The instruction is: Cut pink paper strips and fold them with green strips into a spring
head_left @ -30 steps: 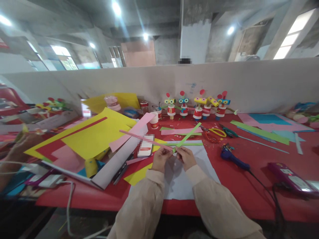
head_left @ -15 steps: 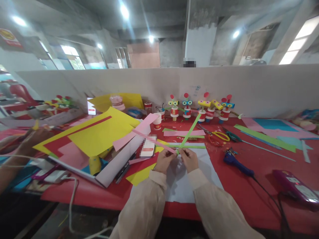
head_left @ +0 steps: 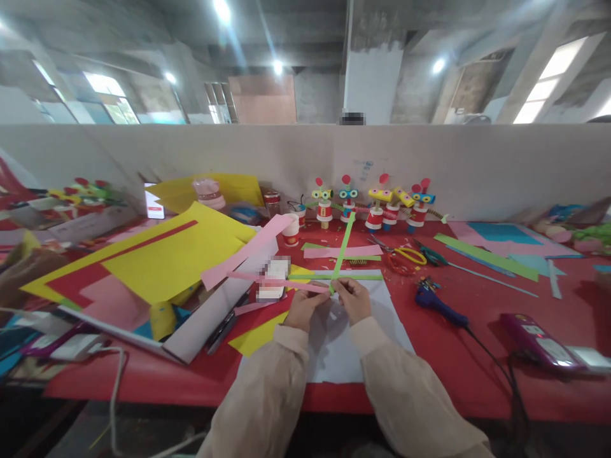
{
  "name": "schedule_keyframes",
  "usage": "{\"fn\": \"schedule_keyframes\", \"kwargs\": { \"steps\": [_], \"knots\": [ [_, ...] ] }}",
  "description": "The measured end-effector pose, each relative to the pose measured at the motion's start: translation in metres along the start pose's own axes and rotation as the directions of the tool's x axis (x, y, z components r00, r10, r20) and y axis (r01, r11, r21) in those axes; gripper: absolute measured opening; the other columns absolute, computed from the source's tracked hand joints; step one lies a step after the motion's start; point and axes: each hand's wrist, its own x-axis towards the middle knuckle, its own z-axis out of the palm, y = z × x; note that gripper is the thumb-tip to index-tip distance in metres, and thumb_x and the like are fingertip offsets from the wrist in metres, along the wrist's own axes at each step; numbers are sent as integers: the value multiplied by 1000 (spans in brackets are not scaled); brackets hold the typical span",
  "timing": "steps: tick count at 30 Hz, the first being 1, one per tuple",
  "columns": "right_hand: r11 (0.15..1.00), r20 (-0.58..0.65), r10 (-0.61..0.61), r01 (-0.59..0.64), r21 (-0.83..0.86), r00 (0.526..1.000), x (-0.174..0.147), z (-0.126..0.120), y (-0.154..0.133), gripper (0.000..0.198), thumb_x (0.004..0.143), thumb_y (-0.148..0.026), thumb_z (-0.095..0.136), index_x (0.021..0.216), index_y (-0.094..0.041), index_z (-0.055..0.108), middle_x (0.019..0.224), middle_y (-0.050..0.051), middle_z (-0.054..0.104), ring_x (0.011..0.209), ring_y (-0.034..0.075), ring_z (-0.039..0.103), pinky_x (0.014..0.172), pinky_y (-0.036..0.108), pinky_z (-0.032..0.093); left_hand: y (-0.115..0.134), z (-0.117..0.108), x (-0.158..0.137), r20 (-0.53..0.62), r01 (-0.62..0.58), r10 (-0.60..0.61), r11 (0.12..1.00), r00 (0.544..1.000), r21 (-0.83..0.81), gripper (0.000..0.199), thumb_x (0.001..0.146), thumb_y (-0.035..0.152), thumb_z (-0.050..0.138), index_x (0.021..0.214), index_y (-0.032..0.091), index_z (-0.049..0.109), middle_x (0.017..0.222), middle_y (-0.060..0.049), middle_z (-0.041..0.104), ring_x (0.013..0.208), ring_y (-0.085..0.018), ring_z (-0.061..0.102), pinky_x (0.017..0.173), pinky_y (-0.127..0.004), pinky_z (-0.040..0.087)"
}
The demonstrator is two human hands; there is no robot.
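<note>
Both hands work above a white sheet [head_left: 382,356] that lies on the red table [head_left: 482,394]. Over the sheet's far half, the left hand [head_left: 303,308] pinches the near end of a pink strip [head_left: 243,277] between thumb and fingers; the strip's other end reaches out past the sheet's left side. The right hand [head_left: 353,302] has its thumb and fingertips closed on the lower end of a green strip [head_left: 344,245], which rises at a slant beyond the sheet's far edge. The two strips meet at the fingertips — whether they are fastened there, I cannot tell.

A second green strip [head_left: 365,277] lies across the far edge of the sheet. Left of the sheet are a phone [head_left: 279,270] and, farther off, a large yellow paper [head_left: 167,270]. Right of it rest a blue glue gun [head_left: 442,308] and a purple device [head_left: 529,337]. Beyond it stand a paper cup [head_left: 291,232] and a row of cup figures [head_left: 375,219] — red and white, with big paper eyes.
</note>
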Motion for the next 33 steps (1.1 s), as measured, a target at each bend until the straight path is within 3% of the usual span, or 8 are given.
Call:
{"fn": "schedule_keyframes", "kwargs": {
  "steps": [6,9,12,21,24,29,33],
  "knots": [
    [999,122,5,-10,34,993,-2,2,0,29,65,-48,64,75,-20,66,59,-1,60,42,10,43,41,24,29,-1,-1,1,-109,15,-25,996,994,-91,18,50,18,76,64,14,65,57,0,60,54,-11,53,55,-25,41],
    [997,205,-51,63,-53,977,-3,3,2,25,62,-41,68,77,-20,67,56,-3,58,47,11,46,46,24,34,-2,-2,3,-125,8,-26,990,992,-139,20,48,16,75,66,14,65,57,0,61,55,-12,54,56,-25,42],
    [982,222,-79,113,-148,972,-2,1,5,20,68,-40,62,69,-20,66,51,-3,55,47,12,45,48,24,36,-4,-3,4,-110,19,-36,987,993,-159,20,48,17,76,64,13,65,54,0,59,53,-11,53,54,-24,41],
    [898,174,-158,215,-384,972,-1,-8,5,18,71,-36,58,60,-22,62,47,-2,55,48,14,50,50,25,40,-3,-2,3,-121,-93,106,990,987,110,14,54,24,74,60,14,66,53,0,59,54,-12,52,55,-25,41],
    [922,165,-138,188,-338,977,-2,-7,4,20,70,-38,59,60,-21,62,47,-2,55,48,15,50,50,25,40,-2,-1,3,-119,-105,121,986,986,127,14,55,24,73,60,14,66,53,-1,59,55,-13,52,56,-26,42],
    [988,229,-73,102,-118,971,-4,0,7,20,69,-40,62,67,-21,60,56,-2,59,48,13,50,46,24,38,-1,2,3,-149,-66,66,998,987,2,17,54,26,74,61,13,65,54,0,60,52,-12,53,54,-27,43],
    [993,253,-71,92,-72,965,-3,-2,8,19,68,-38,64,63,-21,58,51,-3,56,44,11,47,43,24,37,-4,1,3,-103,-46,42,998,994,-38,19,54,27,75,60,13,64,51,1,57,51,-12,52,52,-26,43]
  ]
}}
